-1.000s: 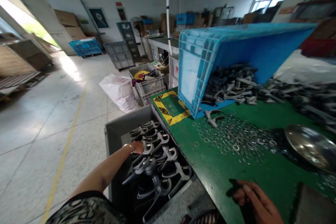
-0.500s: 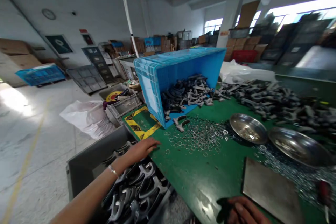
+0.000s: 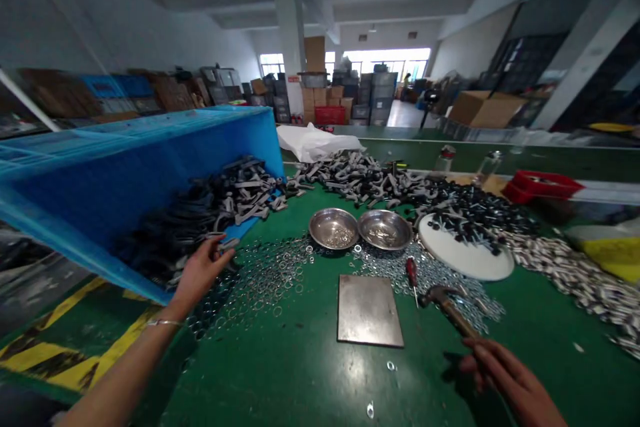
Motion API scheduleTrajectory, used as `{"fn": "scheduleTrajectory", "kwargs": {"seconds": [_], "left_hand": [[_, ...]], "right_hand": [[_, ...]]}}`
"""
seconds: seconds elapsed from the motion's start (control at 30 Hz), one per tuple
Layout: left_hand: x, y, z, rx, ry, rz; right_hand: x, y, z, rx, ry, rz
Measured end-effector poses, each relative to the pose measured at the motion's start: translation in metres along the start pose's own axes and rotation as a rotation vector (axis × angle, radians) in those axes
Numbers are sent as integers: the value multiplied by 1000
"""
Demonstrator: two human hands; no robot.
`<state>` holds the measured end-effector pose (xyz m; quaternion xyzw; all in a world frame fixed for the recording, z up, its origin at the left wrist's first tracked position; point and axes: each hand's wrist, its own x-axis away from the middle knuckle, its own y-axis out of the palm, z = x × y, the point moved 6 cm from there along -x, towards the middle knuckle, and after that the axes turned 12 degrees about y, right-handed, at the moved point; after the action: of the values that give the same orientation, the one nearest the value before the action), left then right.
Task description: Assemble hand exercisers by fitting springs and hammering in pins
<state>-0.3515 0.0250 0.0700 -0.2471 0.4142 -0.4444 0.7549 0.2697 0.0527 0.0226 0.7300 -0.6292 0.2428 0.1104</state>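
Note:
My left hand (image 3: 203, 268) reaches to the opening of the blue crate (image 3: 150, 121), its fingers curled at a grey metal part (image 3: 227, 245) by the crate's lower edge; whether it grips the part is hard to tell. Dark and grey handle-like parts (image 3: 245, 190) are heaped inside the crate. At the lower right, my right hand (image 3: 500, 370) has its fingers closed at the end of the wooden handle of a hammer (image 3: 453, 313), which lies on the green table. Between the hands is a square metal plate (image 3: 369, 310). Metal rings (image 3: 270, 273) are scattered beside my left hand.
Two steel bowls (image 3: 333, 228) stand mid-table. A red screwdriver (image 3: 411, 273) lies near the hammer among small washers. To the right are a white oval plate (image 3: 465, 253), piles of small metal parts (image 3: 575, 273) and a red tray (image 3: 540, 185). Grey parts (image 3: 360, 177) are heaped behind the bowls.
The view has swung to the right. My left hand has moved from the table's left edge to the parts at the crate. My right hand is now at the hammer handle.

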Motion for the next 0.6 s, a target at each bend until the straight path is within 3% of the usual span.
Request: {"fn": "scheduleTrajectory", "kwargs": {"seconds": [0.07,0.13,0.2,0.23,0.3,0.33,0.4,0.5,0.6], "left_hand": [[-2,-19,12,295,-155,332],[-1,-21,36,760,-211,590],[-3,-4,71,1193,-213,628],[-4,9,92,1323,-213,573],[-6,42,132,1353,-206,404],[-8,61,150,1282,-184,294],[-12,106,179,1005,-113,-34],[-17,165,200,427,171,-414],[-22,204,204,177,392,-580]], "right_hand": [[-17,-36,-13,53,-36,137],[-40,-60,-28,179,-107,258],[-70,-66,-49,452,-238,337],[-87,-62,-61,635,-321,351],[-125,-42,-82,997,-479,319],[-144,-32,-92,1094,-526,303],[-177,-16,-108,1191,-576,289],[-208,-2,-123,1252,-618,284],[-214,-3,-118,1298,-660,261]]}}
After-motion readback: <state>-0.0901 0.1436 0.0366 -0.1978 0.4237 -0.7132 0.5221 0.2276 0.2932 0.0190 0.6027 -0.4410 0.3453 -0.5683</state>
